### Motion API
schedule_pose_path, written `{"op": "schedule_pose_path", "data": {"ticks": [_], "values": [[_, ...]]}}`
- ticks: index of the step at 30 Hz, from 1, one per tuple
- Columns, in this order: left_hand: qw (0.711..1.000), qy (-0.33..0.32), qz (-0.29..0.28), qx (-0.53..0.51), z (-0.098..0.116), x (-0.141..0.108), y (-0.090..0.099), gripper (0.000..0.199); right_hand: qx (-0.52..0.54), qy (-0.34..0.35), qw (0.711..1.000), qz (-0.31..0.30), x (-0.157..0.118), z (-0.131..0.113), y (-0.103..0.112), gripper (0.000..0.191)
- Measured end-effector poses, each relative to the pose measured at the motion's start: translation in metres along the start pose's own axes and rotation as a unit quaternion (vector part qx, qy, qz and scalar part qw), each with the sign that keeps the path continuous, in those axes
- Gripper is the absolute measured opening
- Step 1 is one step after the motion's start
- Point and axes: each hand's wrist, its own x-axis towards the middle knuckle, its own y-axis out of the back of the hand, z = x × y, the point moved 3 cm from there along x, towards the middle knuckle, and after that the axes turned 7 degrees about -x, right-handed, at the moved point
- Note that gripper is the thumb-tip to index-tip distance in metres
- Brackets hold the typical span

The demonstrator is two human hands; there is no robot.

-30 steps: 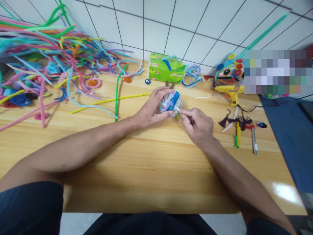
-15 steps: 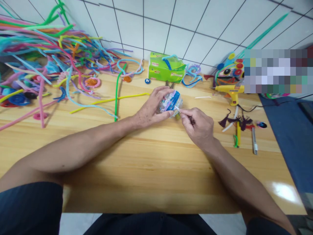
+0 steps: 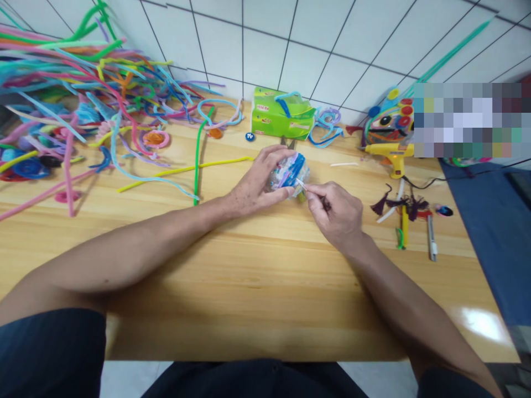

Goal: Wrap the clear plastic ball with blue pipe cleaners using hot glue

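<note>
My left hand wraps round a rounded, clear-looking object with blue and purple strips, steadying it on the table from the left. A thin whitish piece is pinched between thumb and forefinger of my right hand, and its tip meets the front of the rounded object. Whether it is a stick or a small tool I cannot make out. Just behind the rounded object, the dark tips of some tool show; the rest of it is hidden.
A green packet lies against the tiled wall. Coloured pipe cleaners pile up at the left. To the right are a yellow glue gun, dark tassels and a utility knife. A green pipe cleaner crosses a yellow one.
</note>
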Motion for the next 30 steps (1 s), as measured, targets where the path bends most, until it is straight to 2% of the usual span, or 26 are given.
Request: {"op": "schedule_pose_path", "data": {"ticks": [9,20,26,30], "values": [[1.000,0.014,-0.001,0.006,-0.001,0.000,0.000,0.075,0.007,-0.015,1.000,-0.020,-0.001,0.002,0.000,0.023],[1.000,0.002,0.005,-0.007,0.000,-0.001,-0.001,0.074,-0.003,-0.010,1.000,-0.011,0.001,0.000,0.000,0.019],[0.997,0.034,0.065,-0.034,-0.011,-0.005,-0.009,0.115,-0.015,0.009,1.000,0.004,0.000,0.001,0.002,0.018],[0.995,0.017,0.088,-0.045,-0.014,-0.006,-0.014,0.120,-0.034,0.002,0.999,0.001,-0.003,0.004,0.003,0.018]]}}
